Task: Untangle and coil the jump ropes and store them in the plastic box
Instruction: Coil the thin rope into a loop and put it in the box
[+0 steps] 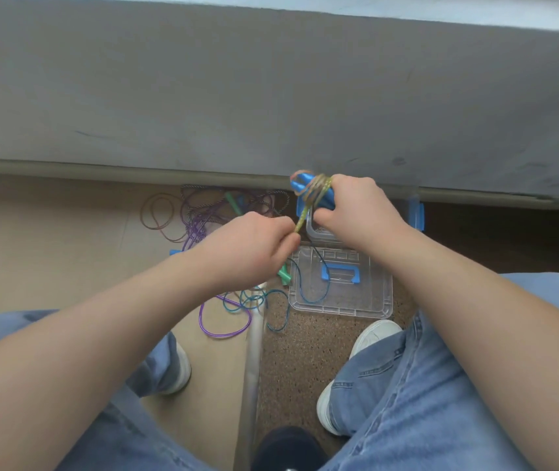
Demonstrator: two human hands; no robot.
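My right hand [356, 209] grips two blue jump-rope handles [300, 185] with a yellow-green rope [317, 185] wound around them. My left hand [254, 246] pinches the free end of that yellow-green rope, which runs taut up to the handles. Under my hands on the floor lies a clear plastic lid with a blue handle [341, 271]. The clear plastic box [319, 232] shows only partly beneath my right hand, with a blue clasp [417, 214] at its right side. A tangle of purple, dark and brown ropes [203, 212] lies to the left, with green handles [285, 275] among it.
A grey ledge [271, 96] fills the far side, directly behind the ropes. Purple and blue rope loops [237, 307] lie on the floor by a metal floor strip [254, 351]. My knees in jeans and white shoes [373, 334] frame the near side.
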